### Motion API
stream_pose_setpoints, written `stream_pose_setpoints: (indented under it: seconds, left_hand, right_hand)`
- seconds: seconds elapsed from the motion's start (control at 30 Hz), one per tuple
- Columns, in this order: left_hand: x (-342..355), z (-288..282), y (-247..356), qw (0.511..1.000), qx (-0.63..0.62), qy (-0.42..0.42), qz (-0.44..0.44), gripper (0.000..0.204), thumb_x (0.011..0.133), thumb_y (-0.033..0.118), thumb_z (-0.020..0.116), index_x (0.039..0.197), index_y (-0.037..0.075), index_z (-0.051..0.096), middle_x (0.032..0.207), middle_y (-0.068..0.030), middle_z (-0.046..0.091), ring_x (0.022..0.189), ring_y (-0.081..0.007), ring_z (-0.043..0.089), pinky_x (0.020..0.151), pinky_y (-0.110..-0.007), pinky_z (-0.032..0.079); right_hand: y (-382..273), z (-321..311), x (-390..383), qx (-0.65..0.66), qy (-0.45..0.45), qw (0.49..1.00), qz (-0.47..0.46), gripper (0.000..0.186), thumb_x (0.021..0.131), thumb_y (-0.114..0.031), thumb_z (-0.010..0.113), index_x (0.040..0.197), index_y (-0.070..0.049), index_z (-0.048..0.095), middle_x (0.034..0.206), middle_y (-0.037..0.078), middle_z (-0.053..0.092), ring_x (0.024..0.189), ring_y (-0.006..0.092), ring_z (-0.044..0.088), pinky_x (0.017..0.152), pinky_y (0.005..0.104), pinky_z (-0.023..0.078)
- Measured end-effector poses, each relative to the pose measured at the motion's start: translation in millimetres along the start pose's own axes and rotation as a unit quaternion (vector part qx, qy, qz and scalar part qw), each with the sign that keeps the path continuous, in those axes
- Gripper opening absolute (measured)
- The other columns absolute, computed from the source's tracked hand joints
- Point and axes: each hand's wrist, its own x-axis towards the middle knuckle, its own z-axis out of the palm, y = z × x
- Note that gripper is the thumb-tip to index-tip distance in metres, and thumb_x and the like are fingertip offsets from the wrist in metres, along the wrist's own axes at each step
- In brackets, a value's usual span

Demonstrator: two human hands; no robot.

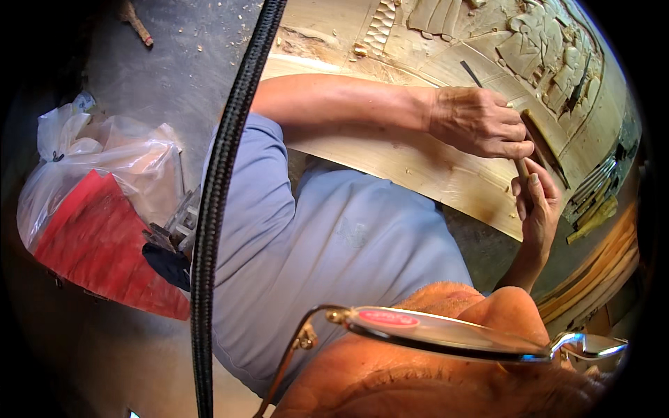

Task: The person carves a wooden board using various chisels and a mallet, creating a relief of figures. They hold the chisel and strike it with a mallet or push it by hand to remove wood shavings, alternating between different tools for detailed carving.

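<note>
wood: pale carved panel [446, 174], curved along its near edge, lying flat under both hands; raised relief figures toward its far right, a scalloped band near the top, loose chips scattered over it.
tool: slim wooden-handled chisel [524, 166], pinched between both hands, its tip hidden at the panel's surface near a dark recessed strip.
left hand: left hand [477, 124] reaches across from the shoulder, fingers pressed together around the upper shaft.
right hand: right hand [536, 202] comes up from below, grip curled loosely round the handle's lower end, fingertips steadying.
step: looks like fine paring of the relief; the next cut likely calls for steady downward pressure and a small guided push.
spare tools: row of chisels [592, 195] lies on the panel's right edge, just beside the hands.
floor: grey concrete floor [160, 63] dusted with shavings; clear plastic bag [104, 160] holding something red, well apart to the left.
near view: blue shirt [327, 244], black braided cord [216, 195], spectacles rim.
</note>
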Motion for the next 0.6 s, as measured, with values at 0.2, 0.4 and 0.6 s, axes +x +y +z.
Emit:
stream_pose_setpoints:
  seconds: [0.2,0.4,0.6]
  left_hand:
    - [11,27,-17,0.993,0.039,0.035,-0.11,0.016,0.097,0.025,0.071,0.112,0.021,0.066,0.087,0.0038,0.062,0.069,-0.0114,0.066,0.05,-0.028,0.051]
    - [34,42,-47,0.949,0.147,0.128,-0.246,0.016,0.103,0.03,0.068,0.115,0.02,0.075,0.087,0.0012,0.064,0.066,-0.013,0.067,0.051,-0.03,0.051]
    - [47,54,-56,0.924,0.162,0.16,-0.308,0.032,0.092,0.025,0.071,0.121,0.016,0.08,0.094,-0.0038,0.071,0.076,-0.0213,0.074,0.057,-0.037,0.057]
  right_hand:
    - [-54,-51,33,-0.156,-0.028,0.981,-0.112,0.037,0.109,-0.015,0.07,0.142,0.003,0.072,0.094,0.006,0.074,0.065,0.0078,0.058,0.055,0.0218,0.043]
    - [-111,-70,120,-0.163,0.041,0.967,-0.193,0.033,0.114,-0.024,0.069,0.137,-0.001,0.076,0.095,0.005,0.073,0.08,0.0081,0.062,0.071,0.0239,0.045]
    - [-128,-45,177,-0.009,0.153,0.949,-0.274,0.036,0.115,-0.027,0.063,0.124,0.006,0.076,0.112,0.022,0.081,0.11,0.0289,0.078,0.101,0.0354,0.061]
